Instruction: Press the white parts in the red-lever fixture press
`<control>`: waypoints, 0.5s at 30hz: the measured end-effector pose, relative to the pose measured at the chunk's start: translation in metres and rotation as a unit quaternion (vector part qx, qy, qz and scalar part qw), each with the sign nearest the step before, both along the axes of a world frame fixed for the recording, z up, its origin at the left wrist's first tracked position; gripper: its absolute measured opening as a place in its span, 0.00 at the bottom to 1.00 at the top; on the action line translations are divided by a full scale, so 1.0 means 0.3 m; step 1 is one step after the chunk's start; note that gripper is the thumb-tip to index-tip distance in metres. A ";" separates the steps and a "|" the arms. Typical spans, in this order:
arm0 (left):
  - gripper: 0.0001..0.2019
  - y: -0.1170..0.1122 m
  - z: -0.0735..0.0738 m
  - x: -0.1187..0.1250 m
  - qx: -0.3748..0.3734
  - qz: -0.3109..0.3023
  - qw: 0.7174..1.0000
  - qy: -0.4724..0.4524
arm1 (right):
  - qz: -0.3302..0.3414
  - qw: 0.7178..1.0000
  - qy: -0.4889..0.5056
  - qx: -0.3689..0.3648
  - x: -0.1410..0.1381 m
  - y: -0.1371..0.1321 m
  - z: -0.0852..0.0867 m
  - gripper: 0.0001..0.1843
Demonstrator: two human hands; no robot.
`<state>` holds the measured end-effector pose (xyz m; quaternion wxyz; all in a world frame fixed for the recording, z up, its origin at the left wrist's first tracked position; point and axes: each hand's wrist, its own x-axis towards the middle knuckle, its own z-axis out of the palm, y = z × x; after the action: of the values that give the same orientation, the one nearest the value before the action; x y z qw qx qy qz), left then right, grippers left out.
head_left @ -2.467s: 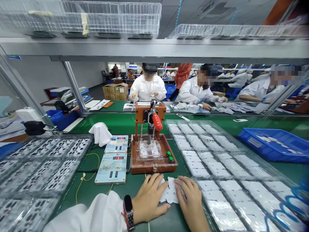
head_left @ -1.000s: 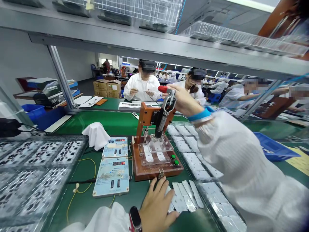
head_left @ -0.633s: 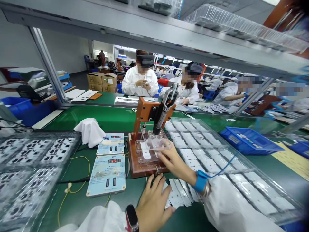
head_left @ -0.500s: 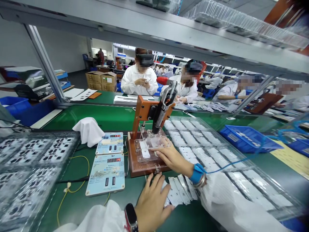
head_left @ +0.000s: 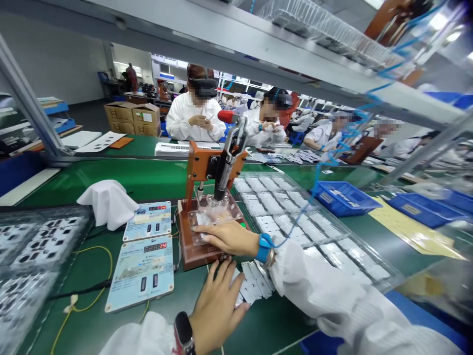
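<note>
A brown test fixture [head_left: 188, 246] with a clear plate [head_left: 216, 212] and a raised red-handled lever [head_left: 229, 117] stands in front of me. My right hand [head_left: 225, 236], with a blue wrist strap [head_left: 263, 247], reaches across the fixture's clear plate, fingers stretched flat onto it. My left hand [head_left: 216, 305] rests flat and open on the green mat, its fingertips on several small white boards [head_left: 254, 286] fanned out below the fixture.
Two blue-faced meters [head_left: 142, 266] lie left of the fixture, a white cloth [head_left: 109, 199] behind them. Clear trays of parts sit at the left [head_left: 25, 256] and right [head_left: 295, 217]. Blue bins [head_left: 340, 195] stand at the right. Other people work across the bench.
My right hand let go of the raised lever, came down and reached left across the fixture plate. The left hand stayed on the white boards. The view swung to the right.
</note>
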<state>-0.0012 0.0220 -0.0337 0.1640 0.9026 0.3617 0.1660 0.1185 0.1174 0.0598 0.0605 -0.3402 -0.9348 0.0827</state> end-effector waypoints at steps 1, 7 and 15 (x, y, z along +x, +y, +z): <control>0.21 0.001 -0.002 0.001 0.002 0.000 1.000 0.001 | -0.006 1.000 -0.004 -0.007 -0.005 0.000 0.002 0.21; 0.21 0.012 -0.009 0.004 0.022 -0.011 0.999 0.022 | -0.024 0.997 -0.015 0.068 -0.009 0.021 -0.008 0.22; 0.21 0.013 -0.006 -0.001 0.016 -0.006 1.000 0.018 | -0.025 0.993 -0.008 0.116 -0.015 -0.005 0.007 0.29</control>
<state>-0.0016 0.0260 -0.0355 0.1437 0.9104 0.3560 0.1544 0.1140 0.1160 0.0618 0.0943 -0.3551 -0.9296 -0.0304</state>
